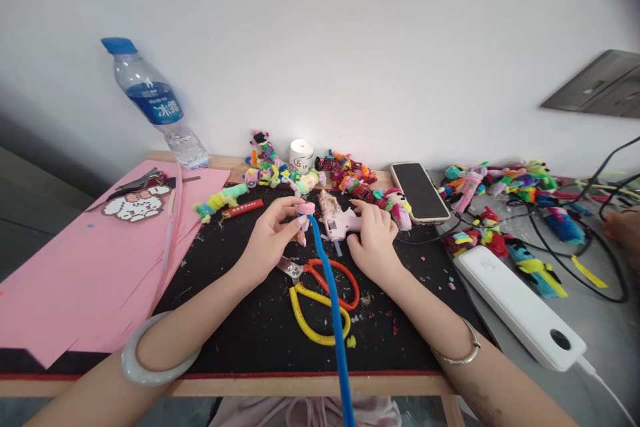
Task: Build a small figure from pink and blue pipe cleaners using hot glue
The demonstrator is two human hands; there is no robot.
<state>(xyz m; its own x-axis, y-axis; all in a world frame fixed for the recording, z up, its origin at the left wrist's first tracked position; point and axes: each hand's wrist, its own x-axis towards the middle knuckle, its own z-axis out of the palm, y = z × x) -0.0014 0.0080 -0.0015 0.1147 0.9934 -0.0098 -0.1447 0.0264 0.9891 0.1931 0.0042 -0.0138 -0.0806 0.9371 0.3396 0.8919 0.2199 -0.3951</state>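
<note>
My left hand (pixel 273 230) pinches a small pink coiled piece (pixel 306 209) between thumb and fingers. A long blue fuzzy stem, like a pipe cleaner, (pixel 334 300) runs from that piece down toward my lap, off the table's front edge. My right hand (pixel 374 240) is closed around the handle of a pale pink glue gun (pixel 340 223), which lies on the black mat with its nozzle end toward the wall. Between my forearms rest scissors (pixel 325 293) with one red and one yellow handle loop; the blue stem crosses over them.
Several fuzzy figures (pixel 350 173) line the wall side, around a white roll (pixel 301 155). A phone (pixel 420 192), power bank (pixel 520 307) and black cables (pixel 535 250) are on the right. Pink sheets (pixel 100 267) and a water bottle (pixel 155 103) stand left. Another person's hand (pixel 625 230) shows at far right.
</note>
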